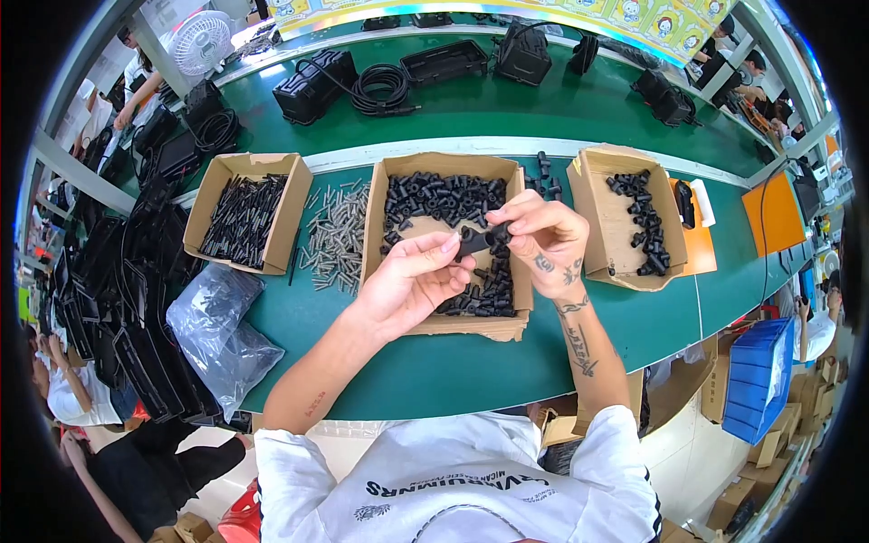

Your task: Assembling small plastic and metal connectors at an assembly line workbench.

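The left hand pinched a small black part between thumb and fingers; the right hand, fingers curled in, gripped its right end. The part was above the middle cardboard box of black fittings on the green desk, right of loose metal pins.

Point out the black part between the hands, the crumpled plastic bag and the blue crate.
Black part [476,242]: head view, its dark body.
Plastic bag [214,324]: head view, its crumpled film.
Blue crate [749,380]: head view, its side wall.
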The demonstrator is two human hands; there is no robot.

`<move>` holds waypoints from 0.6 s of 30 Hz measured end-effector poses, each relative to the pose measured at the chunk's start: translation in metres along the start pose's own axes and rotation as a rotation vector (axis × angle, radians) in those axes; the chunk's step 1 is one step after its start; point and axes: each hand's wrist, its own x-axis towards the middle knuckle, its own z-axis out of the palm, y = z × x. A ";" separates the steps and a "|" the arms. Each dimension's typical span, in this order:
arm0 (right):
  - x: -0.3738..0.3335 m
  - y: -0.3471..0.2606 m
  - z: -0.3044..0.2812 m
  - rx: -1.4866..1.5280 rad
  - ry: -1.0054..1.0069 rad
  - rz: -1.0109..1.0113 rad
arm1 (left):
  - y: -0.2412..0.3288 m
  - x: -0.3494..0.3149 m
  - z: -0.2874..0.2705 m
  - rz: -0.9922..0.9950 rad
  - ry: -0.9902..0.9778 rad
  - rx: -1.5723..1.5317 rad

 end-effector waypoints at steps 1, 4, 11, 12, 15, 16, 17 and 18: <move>0.000 0.000 0.001 0.002 -0.003 0.001 | 0.000 -0.001 0.000 0.003 0.002 -0.001; 0.001 -0.001 0.001 0.059 -0.023 -0.019 | -0.002 0.000 0.000 -0.031 -0.025 -0.011; -0.001 0.001 0.001 0.125 -0.052 -0.042 | -0.004 -0.001 0.002 -0.049 -0.016 0.009; -0.001 0.001 0.001 0.136 -0.047 -0.039 | -0.004 -0.002 0.002 -0.049 -0.016 0.008; 0.000 0.001 -0.002 0.161 -0.050 -0.069 | -0.004 -0.001 0.000 -0.047 -0.010 0.001; 0.000 0.000 -0.002 0.162 -0.052 -0.068 | -0.005 -0.001 0.001 -0.046 -0.010 0.000; 0.001 -0.001 -0.003 0.119 -0.089 -0.070 | -0.005 0.000 0.001 -0.051 -0.020 0.006; 0.001 -0.002 -0.003 0.078 -0.125 -0.072 | -0.005 -0.001 0.002 -0.058 -0.031 0.014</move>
